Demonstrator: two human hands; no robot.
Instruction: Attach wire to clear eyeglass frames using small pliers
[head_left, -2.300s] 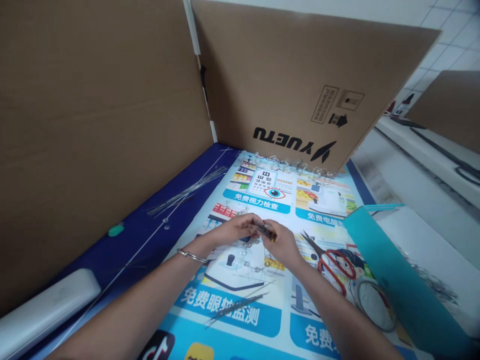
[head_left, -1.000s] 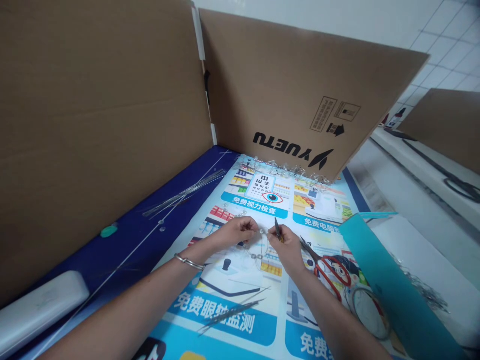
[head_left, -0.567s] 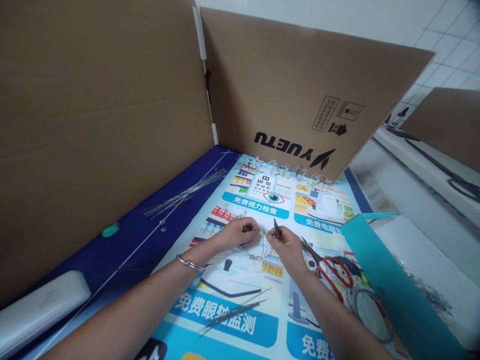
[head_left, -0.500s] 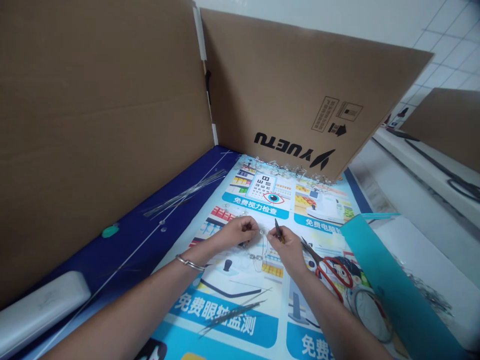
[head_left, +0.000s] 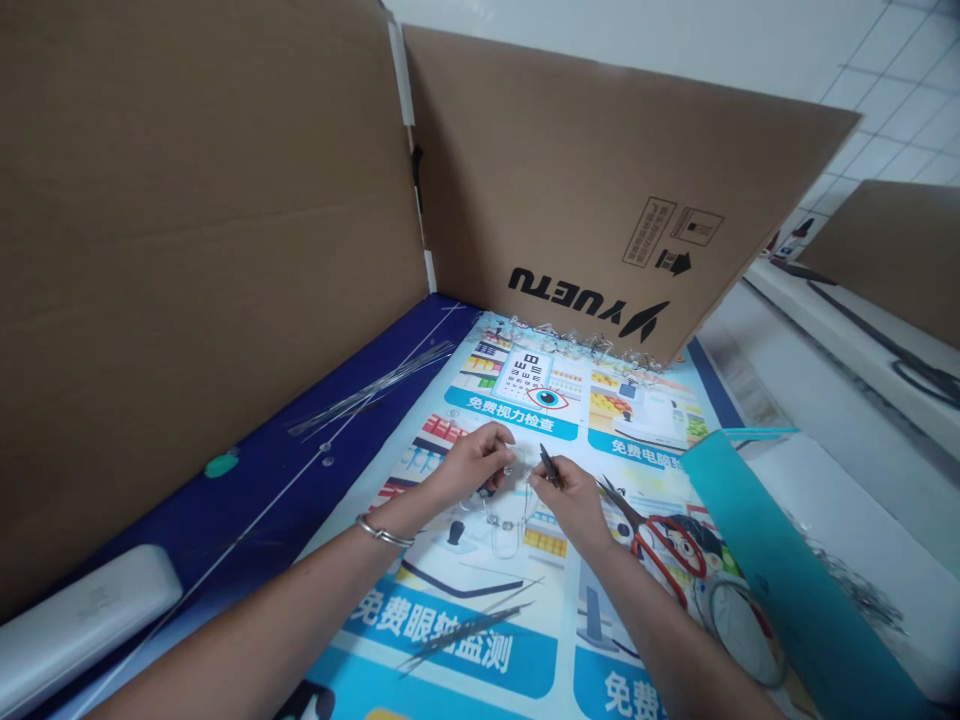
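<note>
My left hand [head_left: 477,464], a metal bangle at its wrist, pinches a thin wire with clear beads on it, thumb against fingers. Below the fingertips hangs a loop of this beaded wire [head_left: 506,526], its small clear beads just over the printed mat. My right hand [head_left: 576,500] is closed a short way to the right, its fingertips near the wire. A dark, narrow pointed tool [head_left: 551,466] sticks up out of its grip; its kind is hard to make out. Whether the right fingertips also hold the wire is too small to tell.
Red-handled scissors [head_left: 675,545] lie by my right forearm, near a round clear-lidded container [head_left: 742,625]. Cut wires [head_left: 469,632] and longer wires [head_left: 371,388] lie on the mat. Cardboard panels [head_left: 600,180] stand behind, clear wire pieces [head_left: 570,337] along their foot. A teal-edged tray [head_left: 795,580] holds metal pieces.
The hanging beaded loop has swung a little left and down. My left thumb and fingers have shifted on the wire, and my right hand has moved slightly left with the pointed tool.
</note>
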